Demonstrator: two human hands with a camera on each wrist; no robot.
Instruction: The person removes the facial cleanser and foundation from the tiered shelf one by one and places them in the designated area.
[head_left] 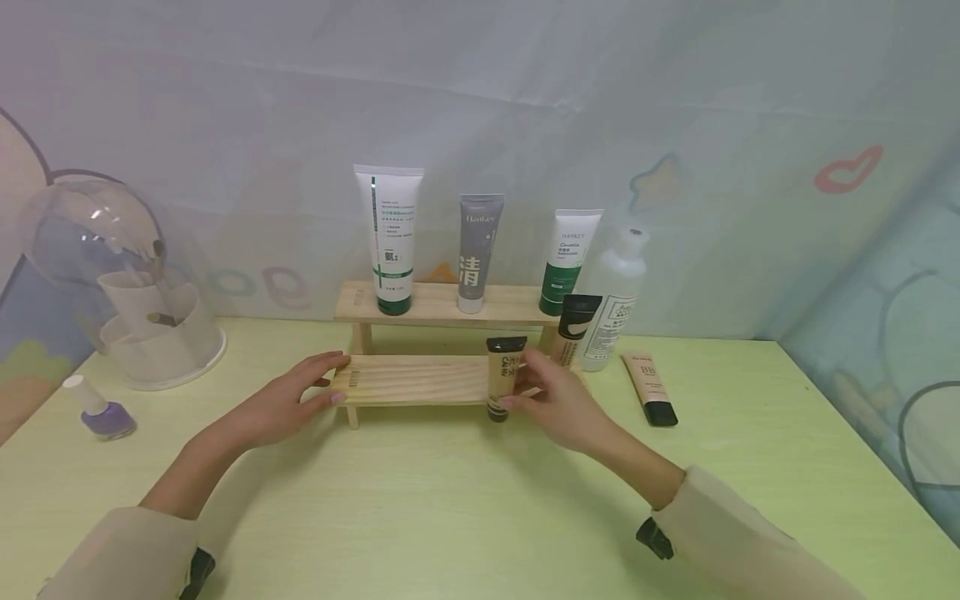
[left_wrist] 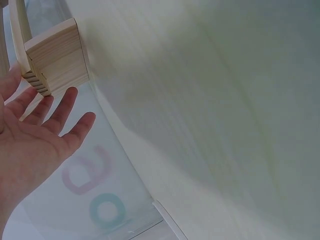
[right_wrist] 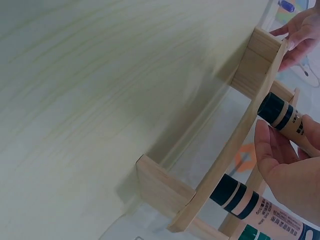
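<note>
My right hand [head_left: 558,400] pinches a small beige tube [head_left: 502,371] with a dark cap, held upright at the front of the lower step of a wooden two-step rack [head_left: 412,381]. In the right wrist view its cap [right_wrist: 271,107] is close to the step; I cannot tell whether they touch. My left hand [head_left: 288,400] rests at the step's left end, and the left wrist view shows its fingers [left_wrist: 65,107] spread and nearly straight against the wood. A larger beige tube [right_wrist: 270,215] with a dark cap stands on the step's right part.
Along the upper step stand a white tube [head_left: 393,225], a grey tube [head_left: 478,242] and a white-green tube [head_left: 572,250]. Right of the rack are a white bottle [head_left: 611,308] and a lying BB tube [head_left: 648,387]. Purple nail polish [head_left: 108,419] and a domed brush holder [head_left: 161,350] stand left.
</note>
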